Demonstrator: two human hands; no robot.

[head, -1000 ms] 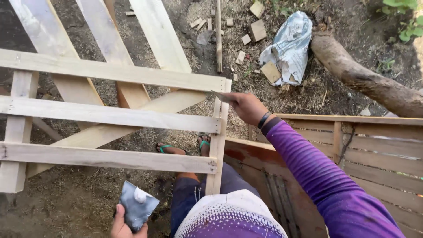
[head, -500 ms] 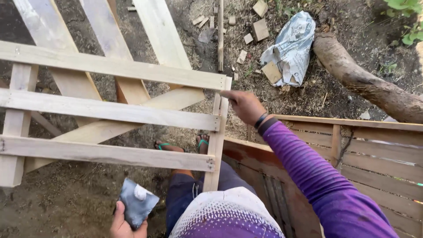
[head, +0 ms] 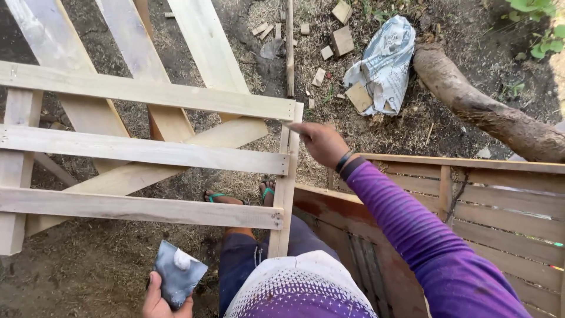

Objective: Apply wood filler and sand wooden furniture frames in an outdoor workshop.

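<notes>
Two hands are busy here. The person's right hand [head: 321, 143] reaches out to the pale wooden slat frame [head: 147, 150], and its fingers are pinched tight around something small and flat right at the frame's end post [head: 286, 176]. I cannot tell what that small thing is. The hand touches the post near its top, just under the top slat.

The frame is made of three long light boards nailed across upright pieces. The boards run side to side, from the left edge over to the post in the middle. The post runs up and down, from near the person's lap up to the top board. The frame sits above more loose pale planks [head: 200, 41] that slant across the dirt.

The left hand [head: 158, 297] is low down and grips a small grey pouch with a white lump on it [head: 178, 280]. The pouch's pointed corner sticks up.

Near the top, a crumpled grey and white sack [head: 382, 65] lies on the ground beside a thick brown log [head: 482, 106]. A brown wooden slatted crate [head: 488, 206] stands to the right.
</notes>
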